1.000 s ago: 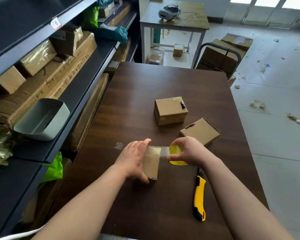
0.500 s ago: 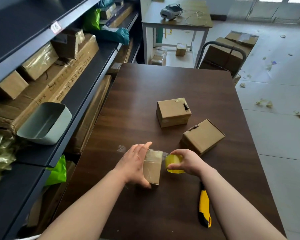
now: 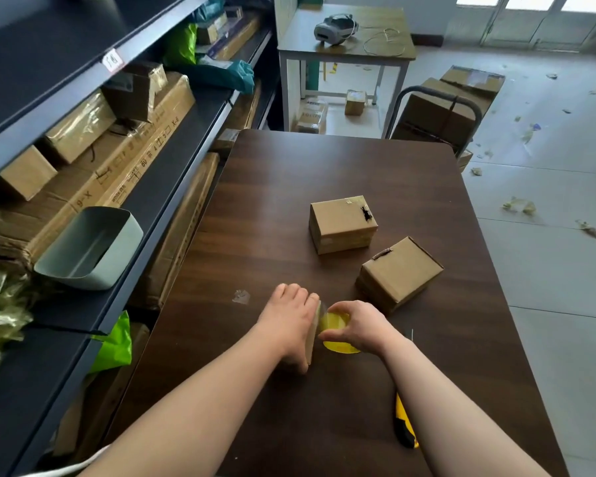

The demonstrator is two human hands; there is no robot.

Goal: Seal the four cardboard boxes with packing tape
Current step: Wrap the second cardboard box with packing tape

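yellow tape roll gripped in right hand; left hand clamps box on surface, roll touching box.

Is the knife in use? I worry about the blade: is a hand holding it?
No: the knife lies on the table while the right hand grips the tape roll.

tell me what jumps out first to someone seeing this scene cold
The two bare hands low in the middle of the dark wooden table: the left hand lies over a small cardboard box, and the right hand presses a yellow roll of packing tape against its side. Beyond them two more closed cardboard boxes sit, one squarely and one turned at an angle. A yellow utility knife lies beside the right forearm.
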